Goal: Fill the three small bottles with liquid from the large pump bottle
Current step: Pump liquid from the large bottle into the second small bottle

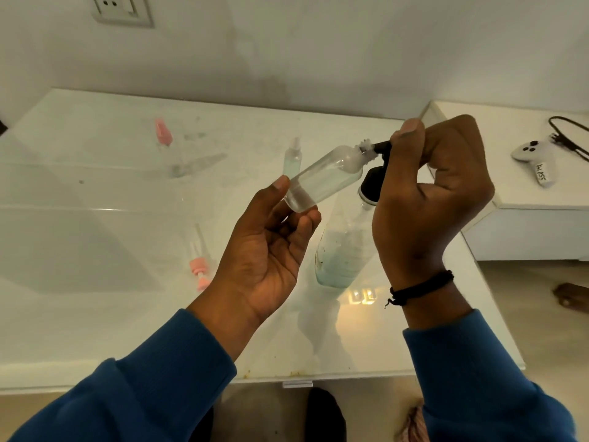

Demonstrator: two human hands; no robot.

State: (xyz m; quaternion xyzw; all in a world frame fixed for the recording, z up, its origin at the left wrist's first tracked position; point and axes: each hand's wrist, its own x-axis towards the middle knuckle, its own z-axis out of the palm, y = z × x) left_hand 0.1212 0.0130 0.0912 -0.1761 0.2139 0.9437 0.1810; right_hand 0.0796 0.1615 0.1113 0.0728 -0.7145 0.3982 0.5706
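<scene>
A person in blue sleeves works over a glossy white desk (95, 314), both hands raised above it. The left hand (271, 247) holds a small clear bottle (325, 177) by its base, pinched between thumb and curled fingers and tilted so its open neck points up and to the right. The right hand (436, 193), a black cord bracelet (420, 287) at the wrist, is curled over the black pump head (376, 177) of the large pump bottle (344, 250), thumb on top; the black nozzle tip meets the small bottle's neck, where a spot of white froth shows. The fist hides most of the pump head, and how the fingers lie beneath it cannot be seen.

The large bottle stands on the desk just below the hands, holding pale blue-green liquid in its lower part. The small bottle looks nearly empty, though glare makes its contents hard to judge.

Farther back, a second small bottle (292, 157) with a clear cap stands upright, tinted liquid inside. A third bottle with a pink top (164, 135) stands to the left, its clear body almost lost against the surface. A loose pink pump insert (199, 266) lies near the left wrist.

On a separate white surface at right rest a white controller (535, 154) and a black cable (570, 135), cut off by the frame. A wall socket (122, 8) is clipped at the top edge.
</scene>
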